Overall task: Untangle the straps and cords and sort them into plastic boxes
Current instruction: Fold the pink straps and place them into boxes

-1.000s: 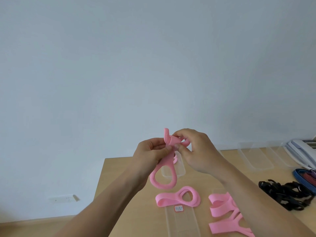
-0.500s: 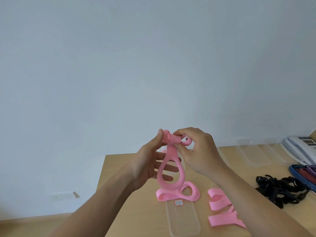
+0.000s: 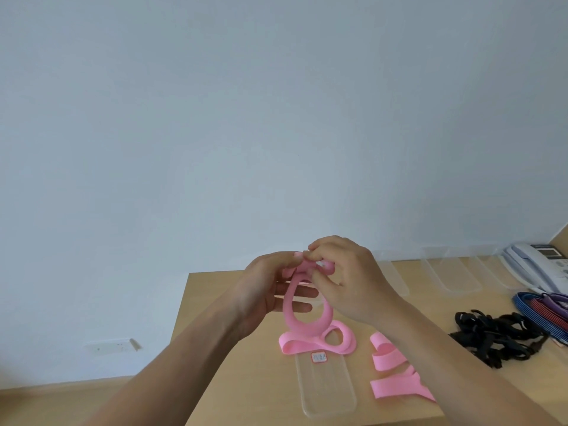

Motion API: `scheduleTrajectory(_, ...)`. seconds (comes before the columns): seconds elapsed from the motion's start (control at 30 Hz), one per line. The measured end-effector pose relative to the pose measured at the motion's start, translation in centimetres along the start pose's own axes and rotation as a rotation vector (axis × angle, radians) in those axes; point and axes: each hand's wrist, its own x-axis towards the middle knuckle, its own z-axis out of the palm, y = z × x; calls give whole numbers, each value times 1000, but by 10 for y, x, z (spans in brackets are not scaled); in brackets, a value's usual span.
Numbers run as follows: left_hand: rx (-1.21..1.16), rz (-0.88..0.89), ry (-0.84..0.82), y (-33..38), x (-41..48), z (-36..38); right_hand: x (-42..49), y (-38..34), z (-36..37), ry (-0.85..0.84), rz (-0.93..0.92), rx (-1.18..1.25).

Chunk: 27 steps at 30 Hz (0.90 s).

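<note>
Two hands up, both on one held pink strap (image 3: 294,318), raised above the table (image 3: 215,318) in front of the wall. The right hand (image 3: 347,281) comes in from above with fingers curled tight, its fingertips pinching the bunched knot at the strap's top. The left hand (image 3: 267,290) meets it from the side: thumb and forefinger nip the same top end, and the other three fingers lie straight and spread behind the loop.

The strap is wide, flat and soft pink. Below the knot it hangs as one long oval loop. A smaller loop pokes out by the right fingers.

Its lower end reaches down to a second pink strap (image 3: 319,344), which lies in a figure of eight on the table. Touching that one is one clear plastic box (image 3: 325,385) with a red-edged label (image 3: 319,357).

To the right lie two more pink pieces (image 3: 390,359), one curled and one flat. Cannot tell whether they are joined.

Further right:
- One tangle of black straps (image 3: 498,336).
- One coil of blue, red and purple cords (image 3: 544,312).

Three clear trays (image 3: 451,273) sit along the far edge. One telephone (image 3: 538,265) sits at the far right.
</note>
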Motion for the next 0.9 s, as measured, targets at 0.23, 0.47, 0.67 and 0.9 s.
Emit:
scheduleTrajectory(0.23,63,6,8,-4,0,1,10,0,-9,-178,248,204)
scheduleTrajectory(0.47,-77,-49,-32,-16,0,-6,4,-6,-2,-136,221,194)
scheduleTrajectory(0.67,-148,-72,-99,-25,-4,-14,-3,-19,21,-34,162,162)
scheduleTrajectory(0.9,-219,-126,-107,-42,-11,-32,-15,-29,53,-56,162,114)
